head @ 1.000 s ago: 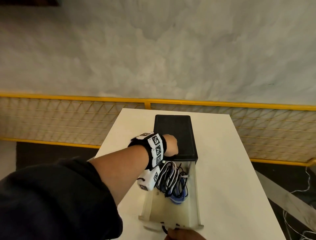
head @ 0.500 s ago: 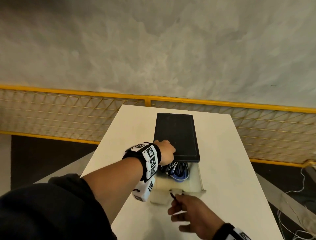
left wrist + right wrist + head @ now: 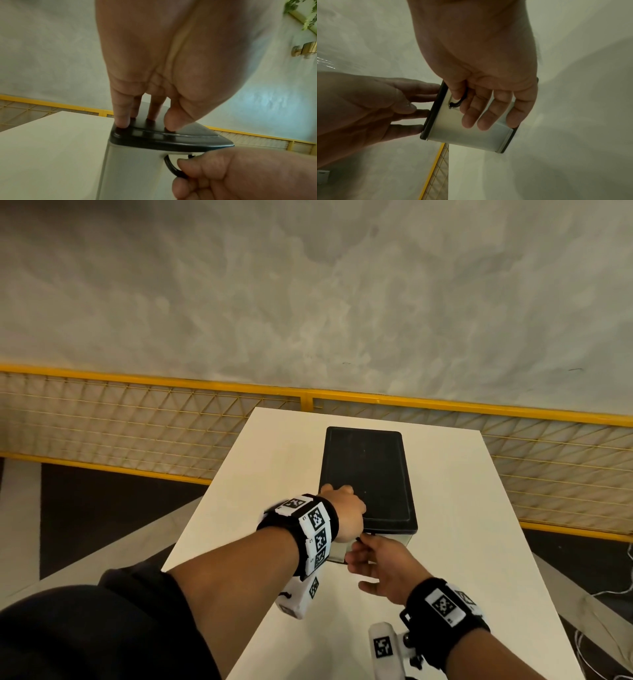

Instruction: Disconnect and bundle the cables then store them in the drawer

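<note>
A small drawer unit with a black top (image 3: 366, 474) stands on the white table (image 3: 462, 542). Its translucent white drawer front (image 3: 133, 169) sits flush in the unit, and the cable bundles inside are hidden. My left hand (image 3: 342, 513) presses straight fingertips (image 3: 121, 119) down on the near edge of the black top. My right hand (image 3: 376, 559) is at the drawer front, thumb and forefinger pinching the thin black loop handle (image 3: 169, 167). In the right wrist view the handle (image 3: 458, 102) curves under the forefinger, and the other fingers lie loosely over the drawer front (image 3: 471, 136).
A yellow mesh fence (image 3: 137, 433) runs behind the table in front of a grey wall. Thin white cables (image 3: 616, 587) lie on the floor to the right. The table drops off close to the left of the unit.
The drawer, open a second ago with the cable bundles showing, has slid in and shut. My right hand moved forward with the handle. My left hand stayed on the black top.
</note>
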Action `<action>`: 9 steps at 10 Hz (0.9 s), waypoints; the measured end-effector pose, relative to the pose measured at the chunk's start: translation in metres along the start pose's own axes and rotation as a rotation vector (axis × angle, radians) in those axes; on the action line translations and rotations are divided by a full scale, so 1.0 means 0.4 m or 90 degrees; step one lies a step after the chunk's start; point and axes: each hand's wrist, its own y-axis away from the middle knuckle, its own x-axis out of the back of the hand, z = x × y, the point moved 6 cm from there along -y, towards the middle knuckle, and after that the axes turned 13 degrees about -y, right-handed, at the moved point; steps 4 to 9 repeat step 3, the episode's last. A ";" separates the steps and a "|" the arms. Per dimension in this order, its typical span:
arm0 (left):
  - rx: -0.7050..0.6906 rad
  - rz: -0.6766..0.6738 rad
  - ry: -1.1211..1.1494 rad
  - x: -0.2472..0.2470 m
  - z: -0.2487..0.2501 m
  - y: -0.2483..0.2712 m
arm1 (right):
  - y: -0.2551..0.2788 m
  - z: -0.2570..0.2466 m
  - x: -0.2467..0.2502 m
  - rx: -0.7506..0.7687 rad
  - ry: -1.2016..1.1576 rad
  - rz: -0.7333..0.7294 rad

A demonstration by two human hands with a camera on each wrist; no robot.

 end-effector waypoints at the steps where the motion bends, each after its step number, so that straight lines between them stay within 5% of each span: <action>1: 0.007 0.003 0.001 -0.002 -0.003 -0.005 | 0.000 0.003 0.003 0.002 0.020 -0.014; 3: -0.001 0.069 0.211 -0.031 -0.042 -0.007 | 0.063 0.024 0.052 0.031 0.071 -0.040; 9: -0.001 0.069 0.211 -0.031 -0.042 -0.007 | 0.063 0.024 0.052 0.031 0.071 -0.040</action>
